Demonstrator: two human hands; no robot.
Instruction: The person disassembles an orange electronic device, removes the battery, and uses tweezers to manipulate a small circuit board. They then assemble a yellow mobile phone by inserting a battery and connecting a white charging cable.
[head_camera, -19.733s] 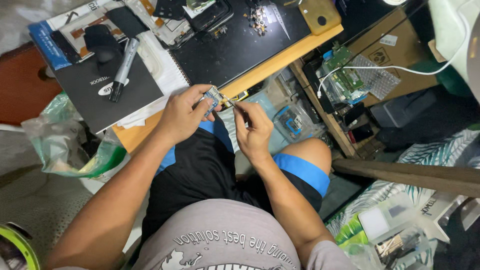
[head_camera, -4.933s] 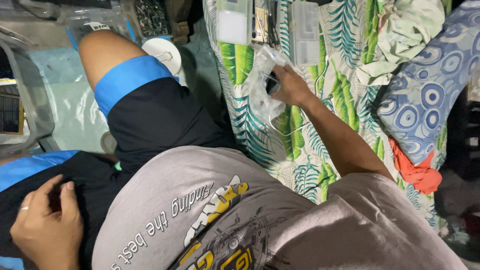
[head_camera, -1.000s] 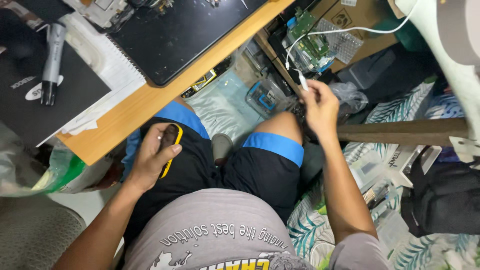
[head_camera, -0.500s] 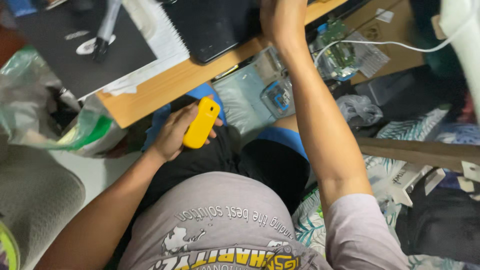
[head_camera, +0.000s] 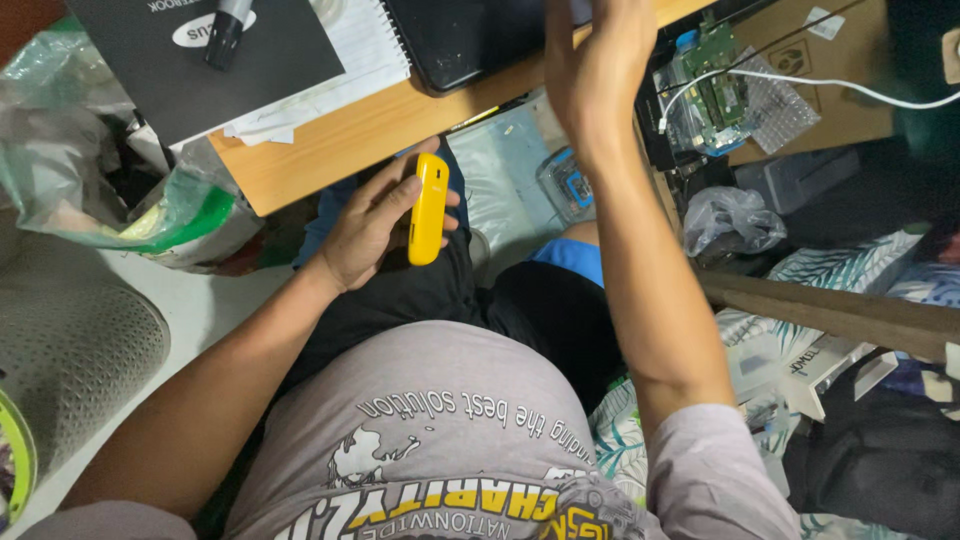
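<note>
My left hand (head_camera: 370, 225) grips a small yellow phone (head_camera: 428, 208) edge-on, held over my lap just below the edge of the wooden table (head_camera: 330, 140). My right hand (head_camera: 598, 60) is raised over the table's right end, next to a black laptop (head_camera: 470, 35). Its fingers run out of the top of the frame, so I cannot see whether they hold anything.
A black notebook (head_camera: 200, 60) with a dark marker (head_camera: 225, 30) lies on the table at the left. A green and clear plastic bag (head_camera: 130, 200) hangs at the left. A green circuit board (head_camera: 715, 80), white cable (head_camera: 860, 85) and cardboard box (head_camera: 830, 70) sit at the right.
My right hand has lifted from near the circuit board up over the table's edge. My left hand turned the yellow phone up off my thigh and raised it toward the table.
</note>
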